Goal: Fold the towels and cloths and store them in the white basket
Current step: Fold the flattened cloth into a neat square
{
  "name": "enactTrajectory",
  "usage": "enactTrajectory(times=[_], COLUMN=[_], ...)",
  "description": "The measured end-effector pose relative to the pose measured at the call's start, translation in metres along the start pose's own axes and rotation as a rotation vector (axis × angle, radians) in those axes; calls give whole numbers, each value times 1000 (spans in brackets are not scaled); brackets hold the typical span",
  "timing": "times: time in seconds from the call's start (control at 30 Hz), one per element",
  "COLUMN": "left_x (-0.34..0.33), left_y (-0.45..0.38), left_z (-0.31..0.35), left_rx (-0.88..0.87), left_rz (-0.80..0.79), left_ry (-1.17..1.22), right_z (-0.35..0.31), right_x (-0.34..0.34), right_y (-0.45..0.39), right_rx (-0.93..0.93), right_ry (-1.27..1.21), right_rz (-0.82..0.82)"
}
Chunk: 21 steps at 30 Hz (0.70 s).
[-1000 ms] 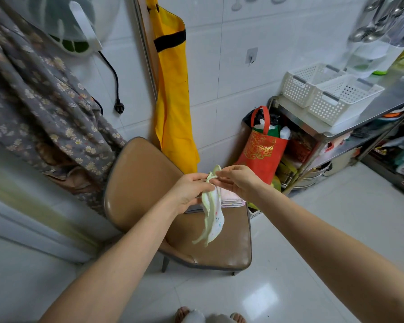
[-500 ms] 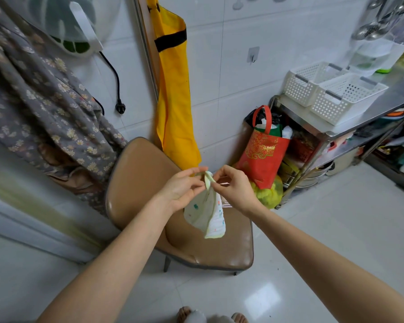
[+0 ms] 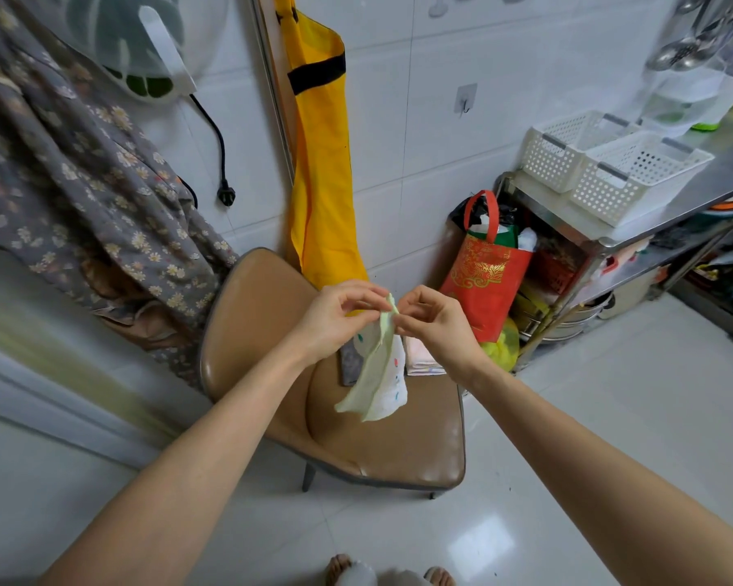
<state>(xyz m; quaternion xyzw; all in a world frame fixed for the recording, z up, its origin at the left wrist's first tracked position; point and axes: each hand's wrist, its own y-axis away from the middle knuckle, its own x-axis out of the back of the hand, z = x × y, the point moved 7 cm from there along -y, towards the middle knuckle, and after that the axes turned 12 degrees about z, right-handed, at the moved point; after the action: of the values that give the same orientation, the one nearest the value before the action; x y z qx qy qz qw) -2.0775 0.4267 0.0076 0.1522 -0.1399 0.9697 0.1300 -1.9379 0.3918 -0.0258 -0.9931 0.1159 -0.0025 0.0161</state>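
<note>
Left hand [image 3: 335, 317] and right hand [image 3: 434, 317] pinching top edge of pale green cloth [image 3: 377, 374], hung above brown chair [image 3: 356, 416] seat, likely matching corners; white basket [image 3: 635, 184] well right of chair

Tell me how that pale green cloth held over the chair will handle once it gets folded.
Probably floppy: the pale green cloth hangs limp from where the left hand and right hand pinch its top edge. Likely light, since fingertip pinches carry it. Its loose lower end curls, so folds may slip open unless pressed flat.
</note>
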Motion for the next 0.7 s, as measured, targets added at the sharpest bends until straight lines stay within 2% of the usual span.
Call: enactTrajectory(times=[0.2,0.53,0.7], left_x=[-2,0,-4], left_y=[-5,-12,-23], left_z=[8,2,0], left_rx=[-126,-113,-75], left_rz=[-40,-171,-151], left_ry=[-194,-388,-493], right_z=[7,18,17], right_x=[-1,0,-2], right_y=[-1,1,-1], right_rx=[-49,-55,111], right_ry=[2,20,160], right_rz=[-27,0,68])
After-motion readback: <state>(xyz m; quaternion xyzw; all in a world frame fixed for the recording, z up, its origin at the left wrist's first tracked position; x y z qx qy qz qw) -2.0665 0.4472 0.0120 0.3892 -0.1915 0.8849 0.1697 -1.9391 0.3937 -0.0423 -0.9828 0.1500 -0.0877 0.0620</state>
